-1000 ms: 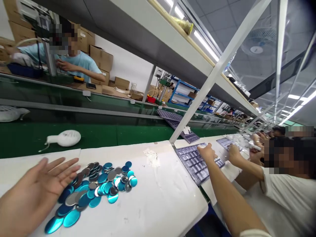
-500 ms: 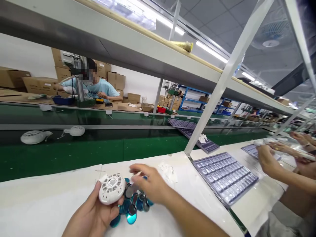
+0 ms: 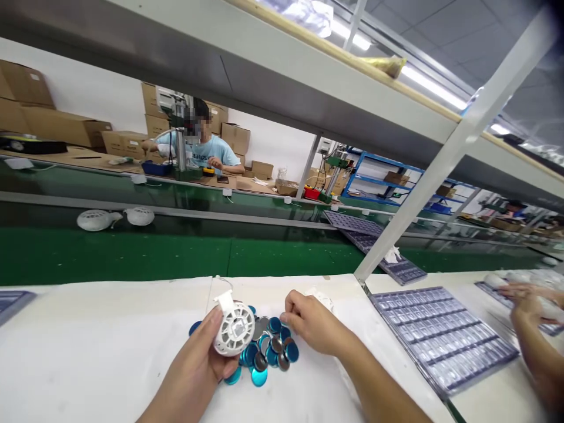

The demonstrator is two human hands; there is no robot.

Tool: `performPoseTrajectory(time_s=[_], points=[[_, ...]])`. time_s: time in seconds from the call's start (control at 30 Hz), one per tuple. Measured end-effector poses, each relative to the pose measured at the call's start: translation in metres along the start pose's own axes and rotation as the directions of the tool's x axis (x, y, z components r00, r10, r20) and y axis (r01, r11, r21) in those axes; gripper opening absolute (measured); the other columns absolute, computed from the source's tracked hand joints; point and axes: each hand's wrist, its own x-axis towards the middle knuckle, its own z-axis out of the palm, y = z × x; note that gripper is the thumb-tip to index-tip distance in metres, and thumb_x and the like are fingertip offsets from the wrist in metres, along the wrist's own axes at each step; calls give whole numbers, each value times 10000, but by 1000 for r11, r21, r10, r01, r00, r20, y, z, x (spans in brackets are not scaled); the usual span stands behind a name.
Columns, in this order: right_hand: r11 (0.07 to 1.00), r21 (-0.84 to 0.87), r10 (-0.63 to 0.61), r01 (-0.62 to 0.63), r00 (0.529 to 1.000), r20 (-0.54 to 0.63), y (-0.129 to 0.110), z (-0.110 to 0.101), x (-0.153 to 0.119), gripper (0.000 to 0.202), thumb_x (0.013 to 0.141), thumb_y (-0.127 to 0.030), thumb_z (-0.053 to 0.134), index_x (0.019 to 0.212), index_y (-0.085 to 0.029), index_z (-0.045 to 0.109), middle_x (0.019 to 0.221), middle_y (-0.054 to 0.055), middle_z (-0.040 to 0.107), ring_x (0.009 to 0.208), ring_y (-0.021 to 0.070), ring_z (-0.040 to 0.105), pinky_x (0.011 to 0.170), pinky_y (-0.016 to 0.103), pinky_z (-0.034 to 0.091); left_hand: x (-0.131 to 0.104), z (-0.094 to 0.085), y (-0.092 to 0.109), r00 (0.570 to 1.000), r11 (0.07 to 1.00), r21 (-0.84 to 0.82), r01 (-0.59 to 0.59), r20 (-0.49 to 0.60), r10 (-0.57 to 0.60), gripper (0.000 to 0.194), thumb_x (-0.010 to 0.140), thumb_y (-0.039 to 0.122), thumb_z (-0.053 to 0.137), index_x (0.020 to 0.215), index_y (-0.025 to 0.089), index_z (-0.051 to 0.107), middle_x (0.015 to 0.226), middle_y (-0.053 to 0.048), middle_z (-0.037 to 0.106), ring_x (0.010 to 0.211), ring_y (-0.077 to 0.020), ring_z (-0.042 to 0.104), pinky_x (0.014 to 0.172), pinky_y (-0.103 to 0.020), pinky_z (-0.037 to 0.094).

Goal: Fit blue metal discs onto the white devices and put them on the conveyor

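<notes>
My left hand (image 3: 198, 358) grips a white round fan housing (image 3: 237, 330) by its edge, fingers wrapped behind it. Its slotted grille faces me, with a square at the centre and a short neck at the top. Beside and partly behind it lies a pile of small round discs (image 3: 258, 376), some shiny blue and some silver. At the right edge of that pile is my right hand (image 3: 315, 322), fingers curled and thumb against the index finger. Whatever may be between those fingertips is hidden. Small white parts (image 3: 324, 298) lie just beyond this hand, partly covered by it.
Two white fan housings (image 3: 94, 220) rest on the green conveyor belt (image 3: 176, 258). A compartment tray (image 3: 445, 335) lies right of a slanted metal post (image 3: 414, 194). An overhead shelf (image 3: 308, 88) crosses above. Co-workers' hands (image 3: 529, 299) are at the right; another person (image 3: 211, 153) sits opposite.
The view has shifted, so the surroundings look displaced. My right hand has moved off the top of the disc pile to its right edge, its fingers now curled in. The left still holds the housing.
</notes>
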Motion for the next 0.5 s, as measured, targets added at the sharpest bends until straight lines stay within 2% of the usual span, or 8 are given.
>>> performPoseTrajectory(time_s=[0.07,0.13,0.17,0.23,0.3,0.5], points=[[973,220,-70,63,997,22,-15,4,-12,95,944,-273,518,862,-234,488,630,-51,577,575,137,531,554,230,381,-2,2,-1,1000,998,52,-23,9,22,456,840,583,632,1126,227,629,733,21,550,546,-118,398,501,-244,386],[877,461,-154,137,988,-1,-28,14,-24,71,952,-291,521,922,-233,493,614,-59,574,542,122,509,550,225,394,-4,3,-3,999,992,120,-49,19,47,477,849,589,615,1158,226,616,686,24,537,559,-127,403,518,-243,374],[831,530,-185,172,982,-29,-34,20,-28,69,952,-293,529,946,-229,503,631,-51,585,549,121,510,555,226,400,-4,3,-5,998,985,160,-62,26,59,483,854,595,604,1163,223,612,676,23,540,565,-129,404,529,-244,372],[808,545,-217,226,973,-81,-41,31,-34,61,947,-279,540,966,-223,524,661,-34,604,577,124,526,569,230,412,-5,1,-6,996,967,239,-91,41,84,497,862,612,579,1168,222,609,682,16,557,582,-138,411,549,-254,372],[830,498,-225,252,968,-115,-45,38,-35,37,934,-246,548,960,-221,541,660,-29,607,583,126,534,579,233,418,-5,-1,-8,994,946,304,-109,47,100,516,861,630,562,1187,232,601,705,10,573,604,-154,426,572,-272,380],[877,396,-229,272,961,-154,-46,41,-33,38,921,-217,536,943,-222,567,660,-26,609,579,129,553,586,232,429,-7,-2,-10,995,927,362,-100,24,98,607,833,644,593,1291,247,551,714,19,555,671,-184,467,646,-295,397]])
